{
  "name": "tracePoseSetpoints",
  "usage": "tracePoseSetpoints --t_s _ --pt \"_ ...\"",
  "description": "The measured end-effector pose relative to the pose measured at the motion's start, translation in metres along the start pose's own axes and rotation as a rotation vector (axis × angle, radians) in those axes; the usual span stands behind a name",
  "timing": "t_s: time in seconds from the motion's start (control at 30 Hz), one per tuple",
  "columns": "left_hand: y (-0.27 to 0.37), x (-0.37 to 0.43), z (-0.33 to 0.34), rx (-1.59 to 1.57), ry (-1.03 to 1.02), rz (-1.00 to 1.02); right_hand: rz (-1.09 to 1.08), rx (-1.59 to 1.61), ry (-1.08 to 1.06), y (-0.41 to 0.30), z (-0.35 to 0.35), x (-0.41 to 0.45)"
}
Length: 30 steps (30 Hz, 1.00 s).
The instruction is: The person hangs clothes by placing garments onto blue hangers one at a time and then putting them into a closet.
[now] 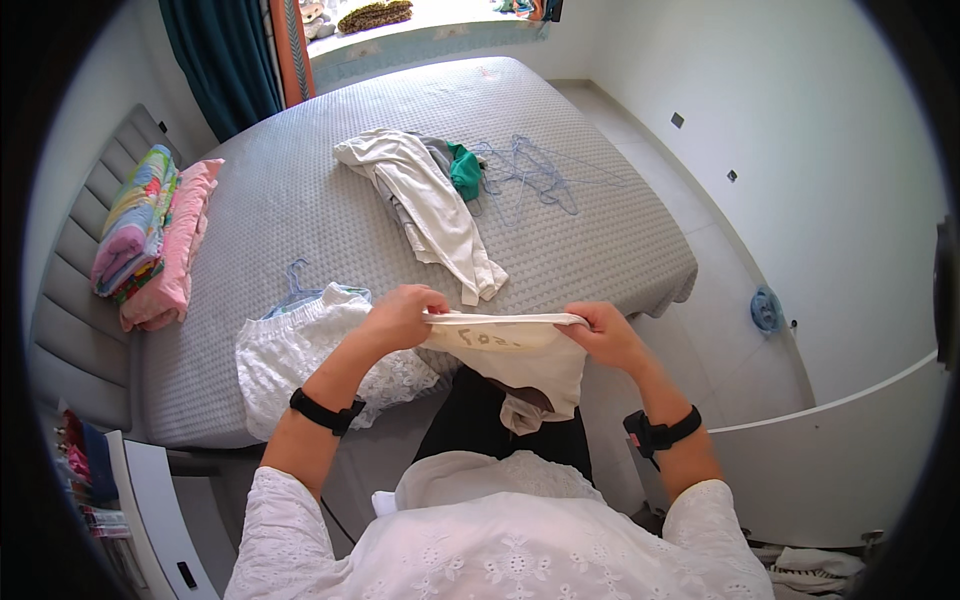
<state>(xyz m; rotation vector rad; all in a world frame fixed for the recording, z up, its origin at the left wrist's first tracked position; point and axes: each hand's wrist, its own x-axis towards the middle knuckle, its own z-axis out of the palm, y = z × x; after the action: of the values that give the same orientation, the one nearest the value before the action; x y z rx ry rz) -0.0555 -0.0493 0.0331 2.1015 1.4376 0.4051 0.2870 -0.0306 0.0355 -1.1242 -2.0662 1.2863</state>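
Observation:
A cream cloth garment (551,360) hangs stretched between my two hands in front of my legs, its upper edge pulled nearly straight. Dark printed marks show near that edge, and a dark opening shows lower down. My left hand (405,316) pinches one end of the edge; my right hand (602,334) grips the other. Beside my left forearm, a white lace garment with a gathered waist (300,349) lies on the bed's near edge. A blue hanger (298,281) pokes out above it. Farther in lie off-white long pants (427,202), partly over grey and green clothing (465,171).
The bed (277,195) has a grey quilted cover. Several tangled wire hangers (529,176) lie on its right side. Folded bedding (139,217) rests by the headboard (67,285). A white cabinet (161,502) stands at lower left, a white panel (810,465) at lower right.

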Motion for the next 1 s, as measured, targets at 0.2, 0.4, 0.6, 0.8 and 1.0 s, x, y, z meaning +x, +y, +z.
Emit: tracePoseSetpoints --t_s 0.2,0.4,0.6,0.8,1.0 --pt "-0.017 0.04 -0.007 -0.827 0.051 -0.305 0.07 0.5 0.251 0.012 -0.029 0.005" --pt "-0.069 0.147 0.086 -0.809 0.669 -0.406 0.083 0.092 0.568 0.125 -0.012 0.106" --pt "-0.133 0.197 0.158 -0.785 0.614 -0.489 0.193 -0.257 0.815 0.23 0.01 0.179" --pt "-0.168 0.202 0.184 -0.878 0.557 -0.642 0.283 0.448 0.463 0.263 0.046 0.267" --pt "-0.171 0.198 0.192 -0.916 0.519 -0.585 0.355 0.941 0.624 0.269 0.045 0.345"
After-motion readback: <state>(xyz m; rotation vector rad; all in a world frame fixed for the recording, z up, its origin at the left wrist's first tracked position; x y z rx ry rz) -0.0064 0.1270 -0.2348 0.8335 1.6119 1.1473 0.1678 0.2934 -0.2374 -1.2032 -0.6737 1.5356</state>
